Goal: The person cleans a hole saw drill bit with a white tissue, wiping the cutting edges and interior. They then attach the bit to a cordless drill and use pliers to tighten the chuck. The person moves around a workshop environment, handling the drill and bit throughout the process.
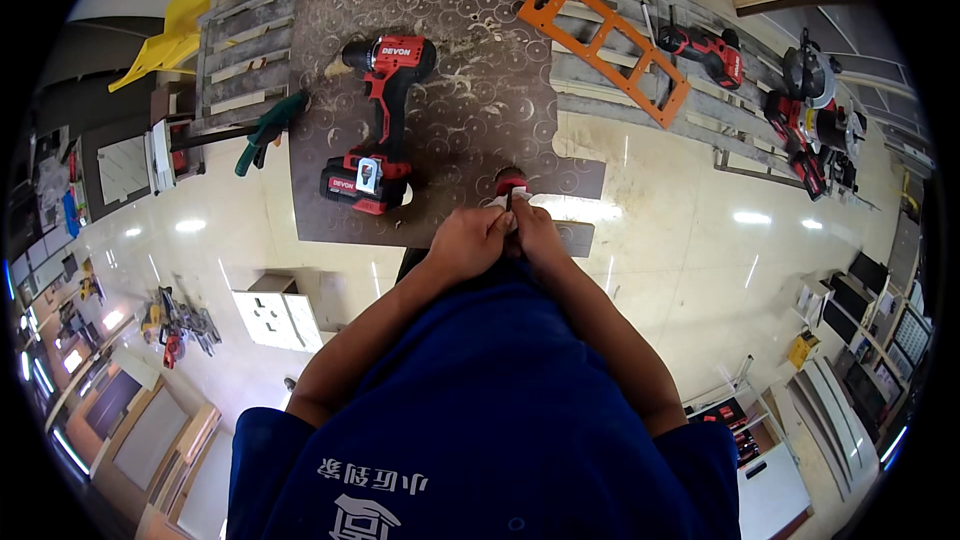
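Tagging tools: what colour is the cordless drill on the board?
Red and black drill, head view.

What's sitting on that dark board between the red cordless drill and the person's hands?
Nothing: in the head view, only bare, ring-scarred board lies between the drill and the left hand and right hand, which pinch a small red-and-white item.

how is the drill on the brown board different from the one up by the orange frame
The drill on the brown board lies close to the hands; the drill by the orange frame lies far off at the right. The first looks bigger and shows its battery block, the second looks smaller. Both are red and black, lying on their sides.
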Tool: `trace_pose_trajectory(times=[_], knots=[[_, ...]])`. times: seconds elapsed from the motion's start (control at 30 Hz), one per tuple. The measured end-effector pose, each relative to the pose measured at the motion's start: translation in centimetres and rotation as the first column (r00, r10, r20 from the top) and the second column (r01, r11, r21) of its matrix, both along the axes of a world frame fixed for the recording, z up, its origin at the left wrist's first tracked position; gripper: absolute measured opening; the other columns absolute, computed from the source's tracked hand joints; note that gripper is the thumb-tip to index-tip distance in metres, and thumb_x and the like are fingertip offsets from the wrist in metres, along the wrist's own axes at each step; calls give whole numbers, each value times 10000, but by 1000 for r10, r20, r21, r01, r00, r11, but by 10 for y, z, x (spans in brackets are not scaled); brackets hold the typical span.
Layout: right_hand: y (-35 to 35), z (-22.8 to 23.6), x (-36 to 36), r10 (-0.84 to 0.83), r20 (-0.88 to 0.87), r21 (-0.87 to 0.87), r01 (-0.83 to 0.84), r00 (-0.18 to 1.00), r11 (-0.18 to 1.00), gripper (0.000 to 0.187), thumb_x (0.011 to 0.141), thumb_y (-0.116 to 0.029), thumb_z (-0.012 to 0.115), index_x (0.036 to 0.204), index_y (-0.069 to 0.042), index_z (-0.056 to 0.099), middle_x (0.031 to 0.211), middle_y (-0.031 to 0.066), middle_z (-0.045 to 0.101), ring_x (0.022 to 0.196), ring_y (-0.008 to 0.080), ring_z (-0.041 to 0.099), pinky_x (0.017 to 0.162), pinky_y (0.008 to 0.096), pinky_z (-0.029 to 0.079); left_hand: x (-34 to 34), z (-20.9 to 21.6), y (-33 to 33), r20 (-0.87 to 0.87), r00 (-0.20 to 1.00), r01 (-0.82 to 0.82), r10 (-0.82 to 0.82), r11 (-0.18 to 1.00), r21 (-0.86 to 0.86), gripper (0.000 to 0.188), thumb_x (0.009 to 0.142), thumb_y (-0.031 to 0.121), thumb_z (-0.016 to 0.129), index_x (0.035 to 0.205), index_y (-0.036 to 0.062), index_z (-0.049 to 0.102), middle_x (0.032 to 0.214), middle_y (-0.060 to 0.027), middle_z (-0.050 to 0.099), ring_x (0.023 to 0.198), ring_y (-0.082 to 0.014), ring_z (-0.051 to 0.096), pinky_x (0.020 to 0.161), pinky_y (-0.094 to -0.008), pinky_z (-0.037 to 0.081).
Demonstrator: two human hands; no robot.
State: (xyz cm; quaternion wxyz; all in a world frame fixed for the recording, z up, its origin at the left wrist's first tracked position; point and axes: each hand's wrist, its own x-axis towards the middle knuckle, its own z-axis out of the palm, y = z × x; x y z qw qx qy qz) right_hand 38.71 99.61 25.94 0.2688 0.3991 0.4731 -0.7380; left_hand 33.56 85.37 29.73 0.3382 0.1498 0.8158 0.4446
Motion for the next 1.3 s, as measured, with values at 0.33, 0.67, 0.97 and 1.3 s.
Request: trace_pose_trajectory(times=[0.33, 0.67, 0.97, 1.3], knots=[[0, -19, 5, 61, -3, -191, -60, 998, 980, 437, 1044, -405, 393, 768, -100, 540, 595, -1, 474, 457, 122, 424, 433, 282, 331, 2, -2, -9, 94, 993, 71, -69, 997, -13, 281, 971, 245, 532, 857, 22, 658, 836, -211, 666, 802, -417, 646, 717, -481, 506], [4, -15, 12, 79, -78, -358, -102, 994, 928, 366, 1040, -373, 473, 819, -103, 582, 648, -16, 515, 518, 78, 441, 477, 243, 344, 1, -5, -25, 146, 980, 139, -136, 990, -10, 286, 940, 286, 633, 871, 21, 716, 748, -197, 656, 673, -282, 661, 634, -385, 483], [0, -51, 27, 222, -252, 86, -206, 942, 975, 390, 1044, -402, 475, 893, -59, 584, 719, 33, 583, 596, 99, 544, 520, 269, 432, 4, -28, -27, 32, 995, 94, -91, 989, -114, 325, 894, 332, 687, 842, 12, 715, 727, -201, 647, 666, -345, 650, 614, -418, 479], [23, -39, 17, 423, -521, 675, 56, 741, 735, 261, 1003, -208, 564, 1139, 12, 602, 972, 200, 677, 873, 340, 667, 768, 393, 524, -5, -49, 9, -121, 991, -43, 48, 998, 38, 209, 878, 187, 690, 981, 6, 674, 754, -175, 675, 663, -308, 671, 610, -372, 510]])
